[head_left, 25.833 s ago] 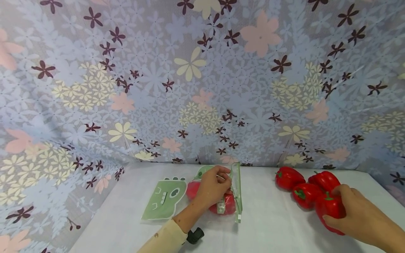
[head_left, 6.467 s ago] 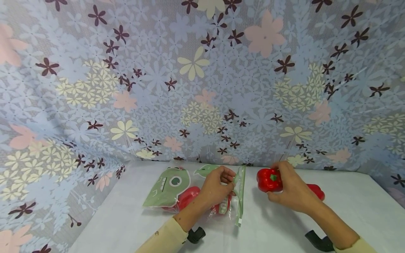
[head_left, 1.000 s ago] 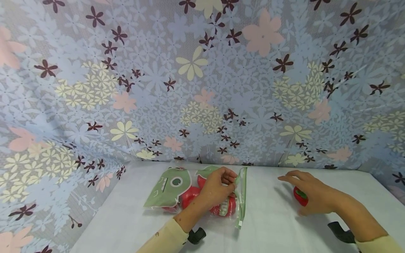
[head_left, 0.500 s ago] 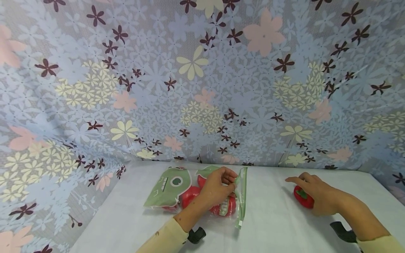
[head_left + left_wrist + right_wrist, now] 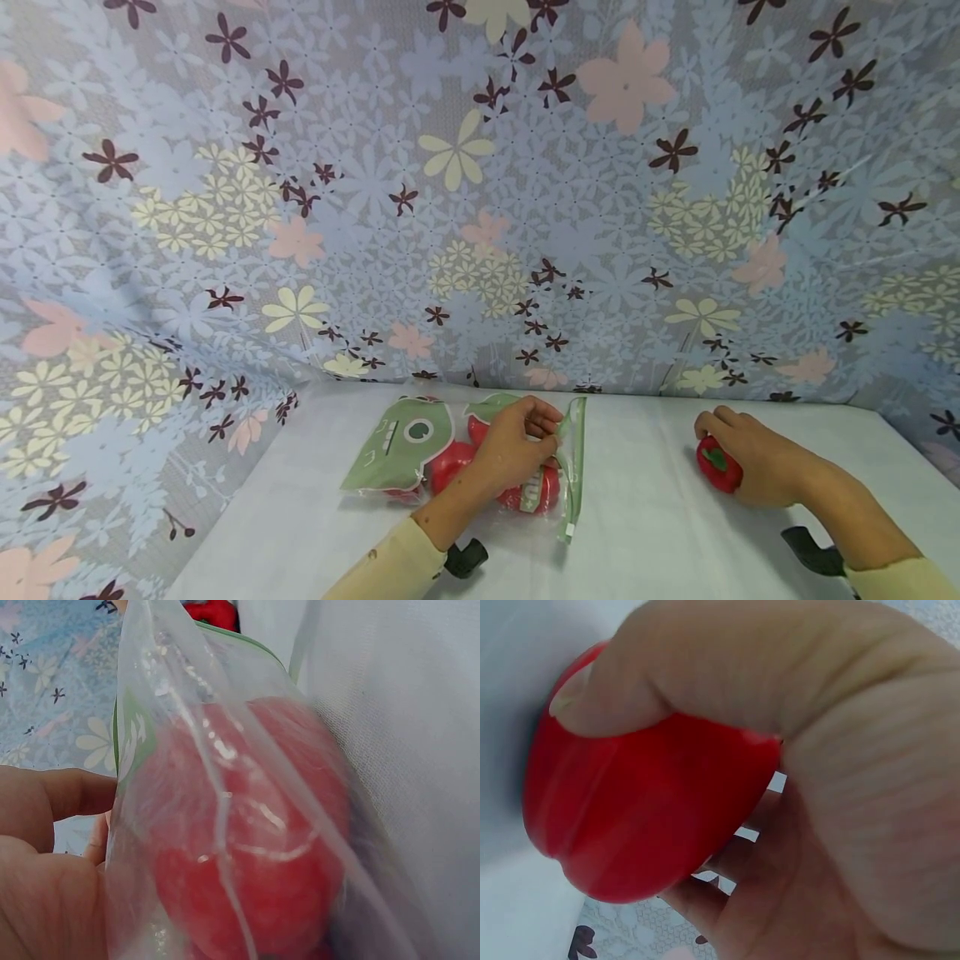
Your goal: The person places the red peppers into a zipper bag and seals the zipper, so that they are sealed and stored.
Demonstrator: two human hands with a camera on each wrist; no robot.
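A clear zip bag [image 5: 573,467] with a green cartoon-face print [image 5: 401,442] lies on the left half of the table, its zip edge to the right. Several red bell peppers [image 5: 450,465] bulge inside it. My left hand [image 5: 513,446] pinches the bag's upper layer near the zip edge; in the left wrist view a bagged pepper [image 5: 247,840] shows through the film beside the fingers. On the right, my right hand [image 5: 757,458] grips a single red bell pepper [image 5: 718,467] lying on the table, green stem facing left. The right wrist view shows the thumb [image 5: 615,697] across its red side.
A white cloth covers the table [image 5: 637,533]. Behind it hangs a floral fabric [image 5: 480,208], which also runs along the left side. Black wrist-camera mounts [image 5: 465,558] show under both forearms.
Loose peppers on the right have dwindled from several to one, and the bag has filled with them. In the last second my right hand's spread fingers have closed round that pepper; the left stays put.
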